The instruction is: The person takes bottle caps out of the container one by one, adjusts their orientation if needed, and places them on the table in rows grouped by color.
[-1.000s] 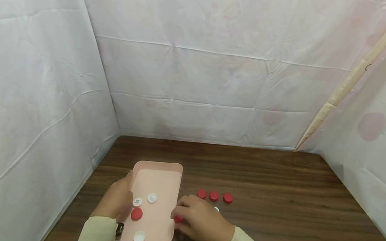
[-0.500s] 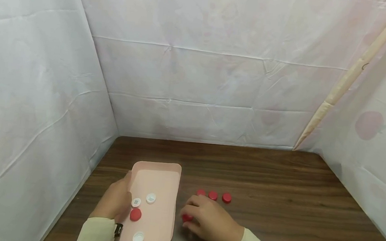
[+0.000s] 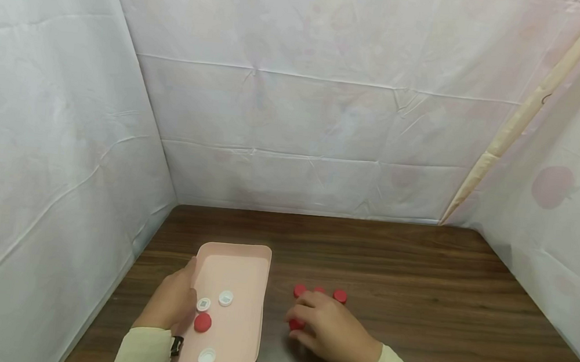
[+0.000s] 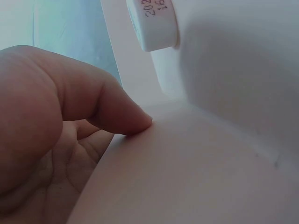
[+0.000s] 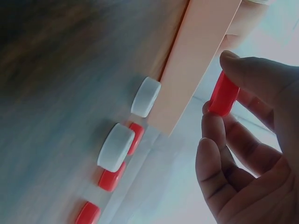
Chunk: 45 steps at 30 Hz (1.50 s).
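My left hand [image 3: 169,300] grips the left wall of a shallow pink tray [image 3: 243,340]; in the left wrist view its thumb [image 4: 107,102] bends over the rim. Inside the tray lie a red bottle cap [image 3: 203,322] and three white bottle caps [image 3: 225,298]. Right of the tray, my right hand [image 3: 330,330] pinches another red bottle cap [image 5: 224,95] between thumb and fingers, held above the table in the right wrist view. Beyond that hand sit three red caps [image 3: 340,296] in a row, the middle one partly covered.
Two white caps [image 5: 116,147] stand on the table near the tray in the right wrist view; the head view does not show them, behind the right hand. The dark wooden table [image 3: 417,275] is enclosed by white cloth walls [image 3: 296,112] at the back and sides.
My right hand has moved right, away from the tray's right edge, with the red bottle cap still pinched. My left hand keeps its grip on the tray.
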Available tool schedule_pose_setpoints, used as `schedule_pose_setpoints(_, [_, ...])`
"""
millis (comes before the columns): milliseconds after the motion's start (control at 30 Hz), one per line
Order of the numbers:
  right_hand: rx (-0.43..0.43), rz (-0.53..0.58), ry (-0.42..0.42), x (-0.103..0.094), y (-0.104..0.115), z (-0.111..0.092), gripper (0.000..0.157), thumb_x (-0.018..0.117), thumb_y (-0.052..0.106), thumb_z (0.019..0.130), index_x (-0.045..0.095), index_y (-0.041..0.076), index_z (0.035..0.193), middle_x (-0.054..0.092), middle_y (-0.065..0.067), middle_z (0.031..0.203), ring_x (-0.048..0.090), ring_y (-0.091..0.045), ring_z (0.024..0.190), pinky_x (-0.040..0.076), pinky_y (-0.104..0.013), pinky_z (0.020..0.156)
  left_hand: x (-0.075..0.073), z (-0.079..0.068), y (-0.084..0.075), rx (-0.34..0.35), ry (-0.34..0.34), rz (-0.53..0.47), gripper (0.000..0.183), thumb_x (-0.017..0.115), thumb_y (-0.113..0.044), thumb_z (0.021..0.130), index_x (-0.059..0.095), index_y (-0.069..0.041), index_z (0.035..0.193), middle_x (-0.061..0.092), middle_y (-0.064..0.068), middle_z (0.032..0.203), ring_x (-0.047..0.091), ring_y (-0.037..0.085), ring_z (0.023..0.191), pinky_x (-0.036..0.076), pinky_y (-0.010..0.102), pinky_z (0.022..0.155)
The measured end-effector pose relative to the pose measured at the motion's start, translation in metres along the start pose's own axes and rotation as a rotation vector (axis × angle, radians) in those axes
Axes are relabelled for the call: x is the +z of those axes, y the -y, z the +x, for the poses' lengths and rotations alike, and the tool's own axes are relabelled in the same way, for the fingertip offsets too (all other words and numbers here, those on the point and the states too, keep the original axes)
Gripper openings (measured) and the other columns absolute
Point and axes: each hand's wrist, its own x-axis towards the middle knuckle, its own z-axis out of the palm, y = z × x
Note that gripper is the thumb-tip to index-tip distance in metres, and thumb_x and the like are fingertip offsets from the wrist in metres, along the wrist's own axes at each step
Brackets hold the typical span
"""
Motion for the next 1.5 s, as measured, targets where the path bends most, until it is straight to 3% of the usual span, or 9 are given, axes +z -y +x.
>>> schedule_pose_setpoints(367, [0.127,-0.055,-0.001,-0.014,-0.015,-0.013,0.026,0.09,0.024,0.08,0.075,0.026,0.101,0.062,0.015,0.1,0.057,-0.001,0.088,0.056,-0.02,0.075,0.0,0.001,0.0,-0.014,-0.008,0.004,0.072,0.047,0.003,0.095,0.02,0.005,0.162,0.04,0.032,0.157,0.041,0.051,0.144,0.033,0.067,0.116])
schedule_pose_setpoints(567, [0.157,-0.089,-0.028,-0.019,-0.022,-0.018,0.028,0.091,0.024,0.078,0.074,0.029,0.099,0.064,0.014,0.099,0.06,-0.004,0.088,0.058,-0.026,0.075,0.0,0.0,0.0,-0.03,0.005,-0.008,0.073,0.047,0.003,0.096,0.018,0.004,0.163,0.039,0.031,0.159,0.04,0.051,0.145,0.032,0.067,0.116])
schedule_pose_setpoints(933, [0.276,-0.051,-0.055,-0.024,-0.036,-0.03,0.029,0.091,0.018,0.078,0.076,0.027,0.1,0.065,0.015,0.1,0.059,-0.002,0.082,0.055,-0.021,0.069,0.001,0.001,0.0,-0.032,0.008,-0.015,0.073,0.047,0.003,0.096,0.018,0.003,0.163,0.038,0.03,0.16,0.04,0.051,0.145,0.032,0.067,0.116])
schedule_pose_setpoints(1133, [0.33,-0.092,-0.07,-0.027,-0.042,-0.034,0.027,0.091,0.019,0.076,0.075,0.026,0.096,0.065,0.015,0.099,0.06,-0.002,0.084,0.057,-0.025,0.071,0.002,0.001,0.0,-0.026,0.001,-0.006,0.073,0.048,0.002,0.096,0.019,0.003,0.163,0.04,0.03,0.159,0.041,0.051,0.145,0.033,0.067,0.116])
schedule_pose_setpoints(1500, [0.545,-0.195,-0.015,-0.032,-0.052,-0.039,0.032,0.092,0.018,0.073,0.076,0.022,0.101,0.069,0.009,0.099,0.064,-0.008,0.085,0.058,-0.032,0.071,0.001,0.001,0.001,-0.013,0.0,-0.003,0.073,0.047,0.003,0.096,0.018,0.004,0.163,0.04,0.031,0.158,0.041,0.051,0.144,0.033,0.067,0.116])
